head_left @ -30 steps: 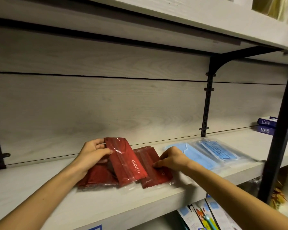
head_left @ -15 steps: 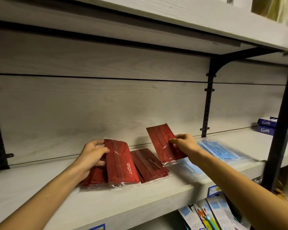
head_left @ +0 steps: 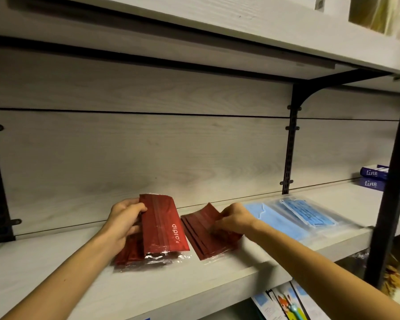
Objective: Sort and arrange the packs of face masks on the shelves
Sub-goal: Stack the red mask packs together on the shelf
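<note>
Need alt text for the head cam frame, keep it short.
Two bare hands sort red mask packs on a pale wooden shelf: the left hand grips a tilted red pack over a small pile, while the right hand pinches a second red stack. Blue mask packs lie to the right.

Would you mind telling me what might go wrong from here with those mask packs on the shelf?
1. The right red stack lies near the shelf front edge with its clear wrap reaching toward it; a nudge from the right hand might slide packs off.
2. The left hand holds its red packs tilted up over a loose pile; they may slip or fan out.
3. The blue packs lie right beside the red ones, so colours could mix.
</note>
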`<action>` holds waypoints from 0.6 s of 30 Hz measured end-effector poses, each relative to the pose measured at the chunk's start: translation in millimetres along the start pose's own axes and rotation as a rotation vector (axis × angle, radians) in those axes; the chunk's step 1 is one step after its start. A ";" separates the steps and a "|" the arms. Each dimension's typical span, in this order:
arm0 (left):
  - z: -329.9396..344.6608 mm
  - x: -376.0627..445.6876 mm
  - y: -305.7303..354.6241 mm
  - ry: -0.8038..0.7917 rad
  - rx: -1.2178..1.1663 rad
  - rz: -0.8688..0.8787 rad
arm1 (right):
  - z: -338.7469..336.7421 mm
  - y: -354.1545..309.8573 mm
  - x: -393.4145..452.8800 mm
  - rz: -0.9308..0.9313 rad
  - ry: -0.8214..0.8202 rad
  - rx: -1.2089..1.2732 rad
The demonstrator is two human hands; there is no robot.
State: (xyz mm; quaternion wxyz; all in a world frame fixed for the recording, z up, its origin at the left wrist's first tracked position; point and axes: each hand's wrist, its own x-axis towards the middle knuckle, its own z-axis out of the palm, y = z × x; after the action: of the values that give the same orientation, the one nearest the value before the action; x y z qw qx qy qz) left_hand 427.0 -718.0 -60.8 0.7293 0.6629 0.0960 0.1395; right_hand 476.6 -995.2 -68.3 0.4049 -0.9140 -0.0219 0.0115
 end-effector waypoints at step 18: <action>9.6 -2.1 -1.8 -0.020 0.002 0.004 | -56.8 -2.8 -4.4 0.053 -0.008 0.593</action>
State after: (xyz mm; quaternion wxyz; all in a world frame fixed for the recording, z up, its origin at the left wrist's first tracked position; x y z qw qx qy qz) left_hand 428.2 -727.9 -61.7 0.7294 0.6651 0.0873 0.1343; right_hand 474.4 -1035.5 -28.1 0.6537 -0.7561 0.0048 0.0317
